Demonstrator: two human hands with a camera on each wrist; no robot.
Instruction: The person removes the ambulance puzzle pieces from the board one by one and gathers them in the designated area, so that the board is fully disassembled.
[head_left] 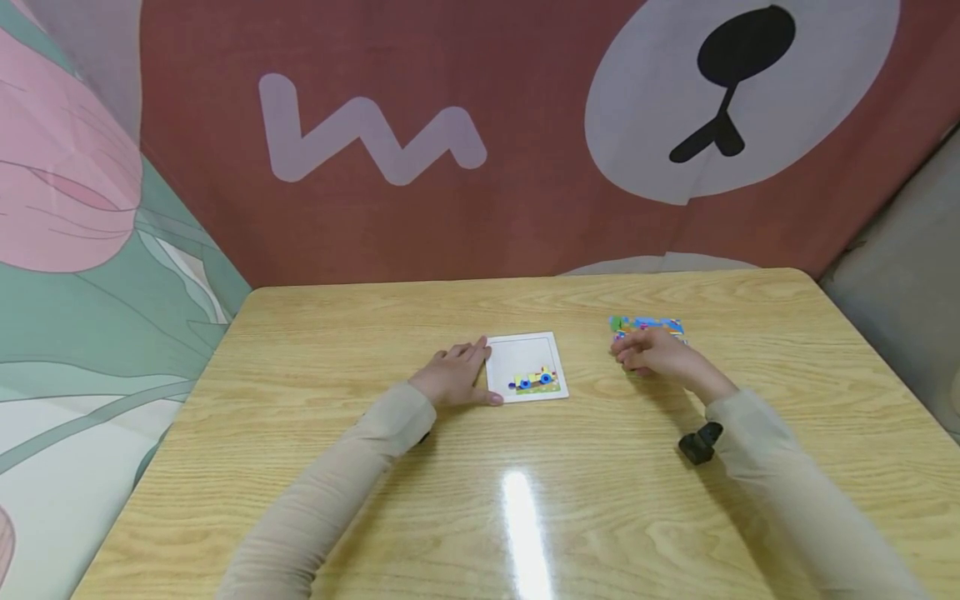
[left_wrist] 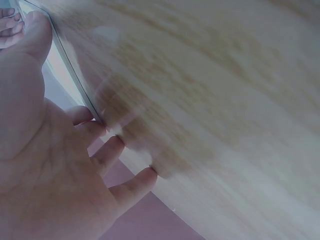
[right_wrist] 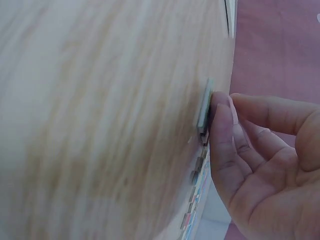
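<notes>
In the head view a square white puzzle board (head_left: 522, 356) lies on the table, with a yellow vehicle picture (head_left: 535, 381) made of joined pieces in its lower right. My left hand (head_left: 455, 375) rests at the board's left edge, fingers spread along its side and thumb at the lower corner. To the right, my right hand (head_left: 660, 354) is over colourful puzzle pieces (head_left: 648, 322) and covers part of them. Up close in the right wrist view, its thumb and fingertips come together at a small flat puzzle piece (right_wrist: 204, 107), seen edge-on. The piece's picture is hidden.
A wooden table (head_left: 360, 517) carries everything. Behind it hangs a red-brown cloth (head_left: 525, 225) with a cartoon print, and a floral cloth (head_left: 67, 333) is at the left. A black wrist camera (head_left: 701, 443) sits under the right forearm.
</notes>
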